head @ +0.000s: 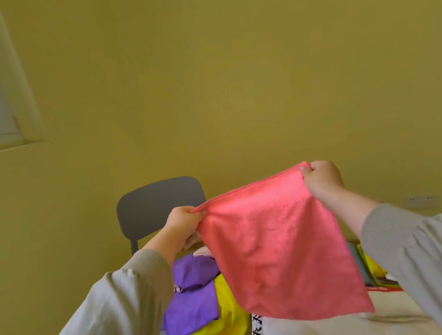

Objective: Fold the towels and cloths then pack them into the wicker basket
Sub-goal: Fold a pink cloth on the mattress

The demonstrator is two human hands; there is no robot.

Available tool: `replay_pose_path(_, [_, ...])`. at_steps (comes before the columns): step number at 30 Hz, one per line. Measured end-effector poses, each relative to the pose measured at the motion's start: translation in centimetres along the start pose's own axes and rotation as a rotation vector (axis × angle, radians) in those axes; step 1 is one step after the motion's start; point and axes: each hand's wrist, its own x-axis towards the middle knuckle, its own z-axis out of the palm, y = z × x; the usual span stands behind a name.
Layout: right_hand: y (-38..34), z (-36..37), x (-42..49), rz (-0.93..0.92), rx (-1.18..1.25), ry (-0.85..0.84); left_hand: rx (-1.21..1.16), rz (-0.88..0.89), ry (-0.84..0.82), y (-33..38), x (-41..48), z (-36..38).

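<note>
Pink cloth, one; two hands

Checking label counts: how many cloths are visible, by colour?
Pink cloth: 1, held by left hand and right hand
Purple cloth: 1, on the chair
Yellow cloth: 1, on the chair
Total: 3. Flat items at far right too hidden to count.

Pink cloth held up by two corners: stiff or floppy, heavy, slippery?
Likely floppy: the pink cloth hangs limp with soft wrinkles below the left hand and right hand. Probably light: corner pinches alone carry it. Its fuzzy nap suggests that it grips rather than slips.
</note>
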Motion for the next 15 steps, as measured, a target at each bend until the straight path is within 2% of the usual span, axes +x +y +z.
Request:
replay_pose_path(3, [1.5, 0.1, 0.3, 0.045, -0.014, 0.002, -0.181, -0.049, -0.028, 0.0, -0.1, 1.1])
replay_pose_path(7, [3.6, 0.1, 1.2, 0.12, -0.011, 0.025, -0.19, -0.095, -0.045, -0.1, 1.1, 2.4])
replay_pose_path(9, [4.5, 0.1, 1.8, 0.175, -0.019, 0.005, -0.18, -0.123, -0.105, 0.1, 1.5, 3.0])
replay_pose_path(12, [6.3, 0.5, 3.3, 0.257, -0.075, -0.067, -0.083, -0.126, -0.188, -0.6, 3.1, 4.2])
replay_pose_path(15, [8.0, 1.5, 4.9, 0.269, -0.189, -0.121, 0.118, -0.029, -0.137, -1.3, 5.3, 5.7])
